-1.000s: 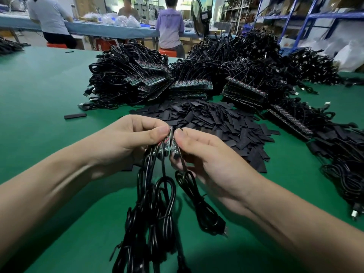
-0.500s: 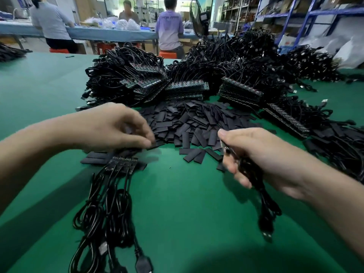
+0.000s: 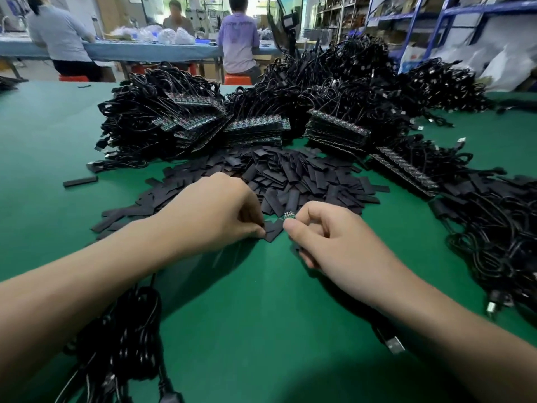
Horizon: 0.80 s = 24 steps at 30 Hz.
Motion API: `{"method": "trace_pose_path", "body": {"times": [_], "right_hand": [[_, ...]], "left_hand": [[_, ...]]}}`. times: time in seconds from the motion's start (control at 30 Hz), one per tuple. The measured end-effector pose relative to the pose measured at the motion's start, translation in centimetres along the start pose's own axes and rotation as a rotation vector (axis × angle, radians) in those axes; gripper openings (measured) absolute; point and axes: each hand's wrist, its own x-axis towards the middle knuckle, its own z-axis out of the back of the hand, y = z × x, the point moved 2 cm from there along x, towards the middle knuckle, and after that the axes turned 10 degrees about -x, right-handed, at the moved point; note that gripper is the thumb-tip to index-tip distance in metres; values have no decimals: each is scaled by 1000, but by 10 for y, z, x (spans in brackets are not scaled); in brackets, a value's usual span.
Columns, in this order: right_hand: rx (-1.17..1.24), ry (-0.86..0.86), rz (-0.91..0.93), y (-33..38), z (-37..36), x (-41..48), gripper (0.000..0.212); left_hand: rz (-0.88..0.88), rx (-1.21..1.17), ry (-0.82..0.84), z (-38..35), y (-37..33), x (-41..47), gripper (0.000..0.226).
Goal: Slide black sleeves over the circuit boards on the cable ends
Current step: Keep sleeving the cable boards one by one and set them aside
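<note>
My left hand (image 3: 215,210) pinches a flat black sleeve (image 3: 273,228) at the near edge of the pile of loose black sleeves (image 3: 290,178). My right hand (image 3: 328,237) pinches a small circuit board (image 3: 289,215) on a cable end, its tip just above the sleeve's right end. That cable runs hidden under my right forearm to a USB plug (image 3: 393,344) on the mat. A bundle of black cables (image 3: 128,341) lies under my left forearm.
The green table (image 3: 261,315) holds stacks of circuit boards with coiled cables (image 3: 255,129) behind the sleeves and a heap of cables (image 3: 499,234) at the right. One stray sleeve (image 3: 80,180) lies at the left. People sit at a far table.
My left hand let go of the cable bundle and took a sleeve from the pile. My right hand carried one cable's board to the right, then forward to meet the sleeve.
</note>
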Motion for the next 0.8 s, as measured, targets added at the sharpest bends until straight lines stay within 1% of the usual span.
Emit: {"method": "trace_pose_path", "body": {"times": [0.17,0.3,0.37,0.47,0.5,0.57,0.63,0.73,0.8], "right_hand": [[14,-8,15,0,2,-1,33],[31,-52,11,0,4,-3,36],[40,-75,27,0,4,-3,37],[111,-57,34,-1,3,-3,33],[156,-37,30,-1,2,-3,30],[253,3,28,-1,1,-4,25],[330,19,39,2,-1,-6,23],[364,22,56,4,-3,-9,32],[368,42,65,5,-6,-11,36]], "left_hand": [[-98,81,-68,-3,-5,-8,16],[-144,27,-78,-1,-8,-16,8],[-144,-106,-69,2,-10,-21,7],[-99,-448,-57,7,-16,-32,11],[-85,-525,-58,6,-17,-36,12],[-81,-604,-103,6,-18,-42,13],[-113,-576,-188,8,-21,-50,16],[-230,-326,-294,12,-29,-63,29],[-257,-229,-334,10,-28,-67,24]]}}
